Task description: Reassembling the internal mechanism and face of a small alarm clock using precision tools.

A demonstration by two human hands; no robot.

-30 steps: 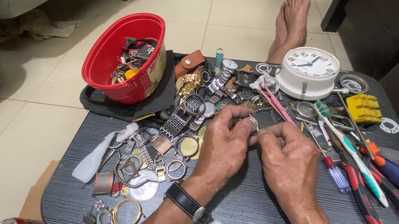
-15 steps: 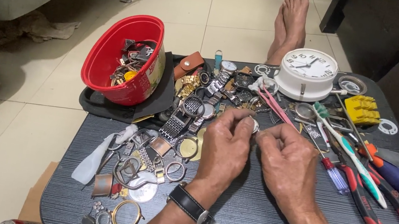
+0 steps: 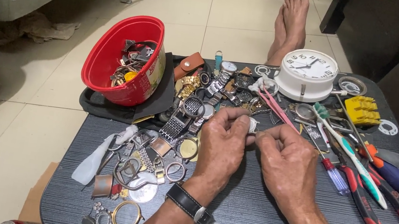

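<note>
A small round silvery watch part [image 3: 252, 124] is held above the middle of the dark bench [image 3: 257, 217], between the two hands and just in front of the heap of watches. The left hand [image 3: 220, 147] has its grip narrow, thumb and fingertips pinched on the left edge of the part; a black-strapped wristwatch [image 3: 188, 204] sits on that wrist. The right hand [image 3: 287, 163] meets it from the other side, fingertips closed tight at the part's right edge; whether it holds a fine tool there cannot be told.

Just beyond the hands lies a pile of watch cases and metal bracelets [image 3: 201, 101]. Pink tweezers [image 3: 275, 108] lie tilted behind the right hand. A white round clock [image 3: 307, 73] stands at the far edge of the bench. A red plastic bowl [image 3: 117, 56] of parts rests tilted on a black cloth at far left. To the right lie a white-and-green toothbrush [image 3: 350, 152], red-handled pliers [image 3: 366, 207], an orange-and-blue screwdriver [image 3: 392, 174] and a yellow holder block [image 3: 362, 110]. Loose rings and crystals [image 3: 127, 215] lie near the left forearm. Bare feet [image 3: 291, 20] rest on the tiled floor beyond the bench.
</note>
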